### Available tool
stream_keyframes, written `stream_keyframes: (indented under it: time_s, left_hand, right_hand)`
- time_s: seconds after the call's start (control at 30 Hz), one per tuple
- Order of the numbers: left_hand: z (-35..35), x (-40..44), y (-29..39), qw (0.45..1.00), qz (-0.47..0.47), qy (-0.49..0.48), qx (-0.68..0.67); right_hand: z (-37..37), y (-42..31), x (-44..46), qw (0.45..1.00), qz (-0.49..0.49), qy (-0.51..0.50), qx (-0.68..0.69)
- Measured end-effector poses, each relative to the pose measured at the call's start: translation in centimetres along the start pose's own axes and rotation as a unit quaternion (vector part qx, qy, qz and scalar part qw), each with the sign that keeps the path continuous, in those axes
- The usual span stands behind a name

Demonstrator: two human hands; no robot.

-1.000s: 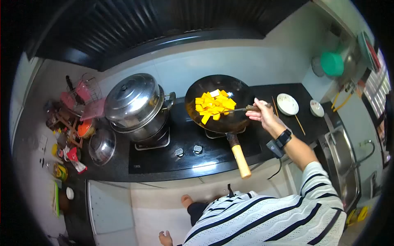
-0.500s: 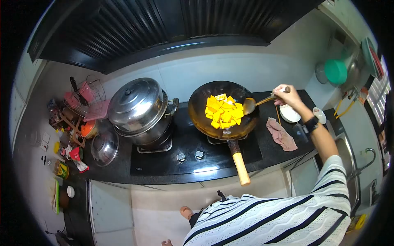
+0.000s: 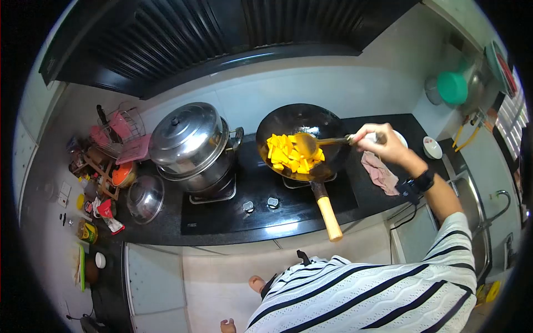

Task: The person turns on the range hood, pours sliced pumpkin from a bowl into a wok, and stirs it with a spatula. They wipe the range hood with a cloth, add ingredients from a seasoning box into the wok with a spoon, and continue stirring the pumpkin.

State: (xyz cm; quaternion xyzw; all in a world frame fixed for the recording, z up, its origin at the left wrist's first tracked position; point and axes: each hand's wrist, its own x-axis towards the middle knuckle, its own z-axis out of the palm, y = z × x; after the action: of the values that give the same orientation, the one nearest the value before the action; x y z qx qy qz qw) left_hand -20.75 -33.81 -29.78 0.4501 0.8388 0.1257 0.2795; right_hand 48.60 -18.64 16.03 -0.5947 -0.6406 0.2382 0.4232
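My right hand (image 3: 383,143) is closed around the handle of a wok spatula (image 3: 306,145). The spatula's head rests among chunks of yellow-orange pumpkin (image 3: 287,155) in a dark wok (image 3: 322,119). The wok sits on the right burner, its wooden handle (image 3: 330,219) pointing toward me. At the bottom edge only a small part of what looks like my left hand (image 3: 227,326) shows, low and away from the stove. Its fingers cannot be made out clearly.
A lidded steel pot (image 3: 191,147) stands on the left burner of the black cooktop (image 3: 222,219). Right of the wok lie a pink cloth (image 3: 380,173) and a white bowl (image 3: 432,147). A steel lid (image 3: 145,198) and bottles crowd the left side; a range hood (image 3: 222,69) hangs overhead.
My right hand has pushed the spatula leftward from the wok's right edge into the pumpkin. The chunks have bunched up toward the wok's near-left side. The view has shifted slightly.
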Motion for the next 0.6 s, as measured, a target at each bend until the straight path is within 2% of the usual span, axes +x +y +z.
stream_keyframes:
  time_s: [0.03,0.17,0.23,0.3,0.4,0.47,0.57,0.6]
  left_hand:
    - [0.5,0.4,-0.5,1.0,-0.002,0.001,-0.009]
    - [2.7,1.4,-2.2,0.999,-0.009,0.007,-0.047]
    - [3.8,2.0,-3.1,0.998,-0.011,0.013,-0.069]
    - [5.6,3.1,-5.3,0.995,-0.012,0.023,-0.097]
    - [3.8,1.3,-3.4,0.998,0.001,0.012,-0.069]
    - [3.2,0.2,-3.1,0.999,0.011,0.004,-0.051]
    - [3.2,-0.5,-3.9,0.999,0.026,-0.001,-0.021]
    - [3.4,-0.7,-4.4,0.999,0.033,-0.005,-0.007]
  right_hand:
    - [-1.0,0.1,0.1,0.999,0.007,0.009,0.032]
    - [-5.1,-1.5,1.1,0.973,0.222,0.065,-0.024]
    - [-5.7,0.1,1.5,0.965,0.253,0.058,-0.028]
    - [-4.7,3.2,2.0,0.95,0.292,0.062,0.092]
    - [0.8,8.7,2.3,0.926,0.262,0.146,0.231]
    - [5.0,9.1,1.9,0.901,0.216,0.209,0.314]
    - [6.0,10.3,3.1,0.889,0.193,0.257,0.327]
    - [5.4,10.0,3.3,0.9,0.185,0.251,0.305]
